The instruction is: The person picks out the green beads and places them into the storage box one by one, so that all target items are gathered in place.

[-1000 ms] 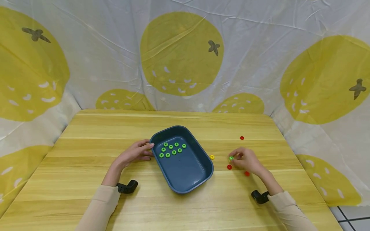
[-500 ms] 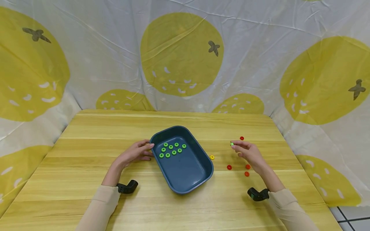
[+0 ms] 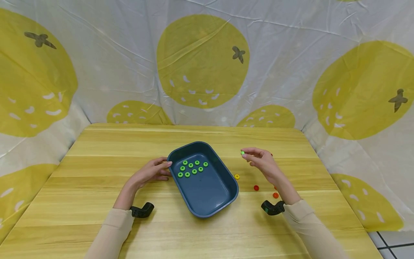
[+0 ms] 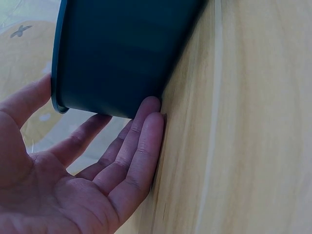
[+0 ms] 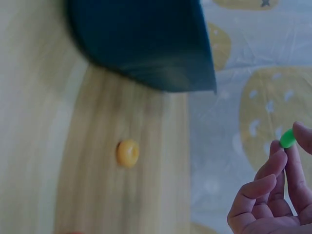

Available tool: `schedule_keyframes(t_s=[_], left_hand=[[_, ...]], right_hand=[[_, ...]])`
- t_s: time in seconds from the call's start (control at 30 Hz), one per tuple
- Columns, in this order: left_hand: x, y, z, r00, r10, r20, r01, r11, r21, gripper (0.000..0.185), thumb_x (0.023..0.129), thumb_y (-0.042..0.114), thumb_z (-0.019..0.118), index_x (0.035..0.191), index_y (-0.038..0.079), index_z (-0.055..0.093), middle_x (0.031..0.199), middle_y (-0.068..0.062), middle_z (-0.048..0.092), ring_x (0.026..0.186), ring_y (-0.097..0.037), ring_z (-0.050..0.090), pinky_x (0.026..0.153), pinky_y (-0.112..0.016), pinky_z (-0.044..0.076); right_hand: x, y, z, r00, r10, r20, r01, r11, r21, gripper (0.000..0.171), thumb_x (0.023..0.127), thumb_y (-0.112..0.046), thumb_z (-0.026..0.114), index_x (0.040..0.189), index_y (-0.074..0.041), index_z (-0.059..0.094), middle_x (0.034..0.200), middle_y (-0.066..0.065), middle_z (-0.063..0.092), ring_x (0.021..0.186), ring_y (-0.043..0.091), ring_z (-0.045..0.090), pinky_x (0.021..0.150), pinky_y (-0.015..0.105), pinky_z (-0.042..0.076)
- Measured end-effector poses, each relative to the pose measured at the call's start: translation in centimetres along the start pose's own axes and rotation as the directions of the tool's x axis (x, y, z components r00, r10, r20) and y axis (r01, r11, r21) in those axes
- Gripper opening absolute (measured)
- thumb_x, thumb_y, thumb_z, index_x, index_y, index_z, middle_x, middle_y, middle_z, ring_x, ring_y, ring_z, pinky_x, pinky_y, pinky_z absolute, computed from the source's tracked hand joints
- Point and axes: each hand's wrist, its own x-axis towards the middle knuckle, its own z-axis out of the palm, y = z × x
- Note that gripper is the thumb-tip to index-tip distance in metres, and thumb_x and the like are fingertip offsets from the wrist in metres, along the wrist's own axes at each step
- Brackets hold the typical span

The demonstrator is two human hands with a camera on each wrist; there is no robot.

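In the head view, my right hand (image 3: 261,162) is raised above the table and pinches a small green ring (image 3: 242,153) between thumb and fingertips. The right wrist view also shows that green ring (image 5: 287,139) at the fingertips. My left hand (image 3: 151,172) rests beside a dark blue rectangular tub (image 3: 207,190). Its thumb touches the tub's rim, while its extended fingers (image 4: 148,141) lie against the outer wall, low by the tabletop. Several green rings (image 3: 191,165) lie flat in the tub, grouped toward its far left end.
A yellow ring (image 3: 237,177) lies just right of the tub on the wooden table (image 3: 136,140). Farther right are a red ring (image 3: 256,187) and an orange-red ring (image 3: 275,195), with others partly hidden behind the right arm. A lemon-patterned cloth (image 3: 275,72) hangs around the table.
My right hand has lifted the green ring off the table and carried it up and left toward the tub. The left hand and the tub have stayed in place.
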Motion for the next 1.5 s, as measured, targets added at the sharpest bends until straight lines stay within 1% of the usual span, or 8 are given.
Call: schedule_keyframes(t_s=[0.27, 0.47, 0.57, 0.67, 0.8, 1.07, 1.2, 1.5], left_hand=[[0.0, -0.1, 0.0, 1.000, 0.001, -0.004, -0.001, 1.000, -0.001, 0.065, 0.099, 0.034, 0.045, 0.145, -0.005, 0.021, 0.135, -0.032, 0.045, 0.105, -0.021, 0.064, 0.096, -0.042, 0.052], [-0.1, -0.1, 0.0, 1.000, 0.002, -0.004, -0.002, 1.000, 0.003, 0.065, 0.099, 0.034, 0.045, 0.145, -0.005, 0.021, 0.135, -0.032, 0.046, 0.105, -0.021, 0.064, 0.095, -0.042, 0.052], [0.0, -0.1, 0.0, 1.000, -0.001, -0.006, 0.001, 1.000, 0.000, 0.065, 0.099, 0.035, 0.045, 0.145, -0.004, 0.021, 0.135, -0.032, 0.046, 0.104, -0.021, 0.064, 0.095, -0.041, 0.052], [0.0, -0.1, 0.0, 1.000, 0.000, -0.004, 0.000, 1.000, -0.003, 0.065, 0.099, 0.034, 0.045, 0.146, -0.004, 0.020, 0.135, -0.032, 0.045, 0.104, -0.020, 0.064, 0.095, -0.041, 0.052], [0.1, -0.1, -0.1, 1.000, 0.006, 0.002, -0.006, 1.000, 0.000, 0.064, 0.099, 0.034, 0.044, 0.145, -0.005, 0.021, 0.135, -0.031, 0.046, 0.105, -0.021, 0.064, 0.095, -0.041, 0.052], [0.1, -0.1, -0.1, 1.000, 0.008, 0.004, -0.008, 1.000, -0.003, 0.065, 0.099, 0.034, 0.044, 0.145, -0.004, 0.020, 0.134, -0.031, 0.046, 0.105, -0.020, 0.064, 0.094, -0.041, 0.052], [0.1, -0.1, -0.1, 1.000, 0.006, 0.001, -0.006, 1.000, -0.005, 0.065, 0.099, 0.034, 0.045, 0.146, -0.004, 0.020, 0.135, -0.031, 0.046, 0.105, -0.021, 0.064, 0.095, -0.041, 0.052], [0.1, -0.1, -0.1, 1.000, 0.003, -0.005, -0.003, 1.000, 0.001, 0.065, 0.099, 0.035, 0.045, 0.146, -0.003, 0.020, 0.135, -0.031, 0.045, 0.105, -0.020, 0.064, 0.094, -0.041, 0.052]], right_hand=[[2.4, -2.6, 4.3, 0.996, -0.081, 0.042, 0.081, 0.997, 0.001, 0.045, 0.085, -0.026, 0.069, 0.122, -0.002, 0.060, 0.099, -0.011, 0.065, 0.085, 0.011, 0.056, 0.074, 0.021, 0.048], [4.3, -4.3, 8.5, 0.979, -0.178, 0.104, 0.189, 0.976, -0.105, 0.033, 0.085, -0.026, 0.070, 0.113, -0.010, 0.067, 0.101, -0.001, 0.068, 0.091, 0.027, 0.060, 0.073, 0.030, 0.047], [5.2, -4.7, 10.5, 0.961, -0.230, 0.150, 0.257, 0.947, -0.191, 0.030, 0.084, -0.023, 0.070, 0.111, -0.009, 0.069, 0.102, 0.006, 0.069, 0.086, 0.026, 0.062, 0.073, 0.033, 0.050], [6.3, -4.7, 12.1, 0.931, -0.302, 0.206, 0.356, 0.877, -0.324, 0.027, 0.083, -0.018, 0.071, 0.107, -0.005, 0.070, 0.100, 0.011, 0.070, 0.074, 0.017, 0.061, 0.068, 0.026, 0.052], [7.4, -4.4, 13.8, 0.890, -0.359, 0.280, 0.455, 0.736, -0.502, 0.022, 0.082, -0.012, 0.071, 0.102, -0.004, 0.071, 0.094, 0.010, 0.071, 0.067, 0.013, 0.058, 0.060, 0.017, 0.048], [8.4, -3.4, 16.0, 0.896, -0.260, 0.361, 0.444, 0.475, -0.760, 0.019, 0.086, -0.014, 0.068, 0.105, -0.012, 0.070, 0.104, 0.003, 0.070, 0.095, 0.016, 0.064, 0.081, 0.027, 0.054], [8.8, -2.5, 16.4, 0.904, -0.229, 0.362, 0.426, 0.401, -0.811, 0.018, 0.087, -0.015, 0.067, 0.104, -0.013, 0.070, 0.107, 0.003, 0.069, 0.096, 0.016, 0.064, 0.081, 0.028, 0.055], [9.3, -1.7, 16.6, 0.904, -0.211, 0.373, 0.427, 0.368, -0.826, 0.019, 0.088, -0.015, 0.066, 0.106, -0.014, 0.070, 0.107, 0.003, 0.069, 0.092, 0.015, 0.064, 0.077, 0.027, 0.055]])
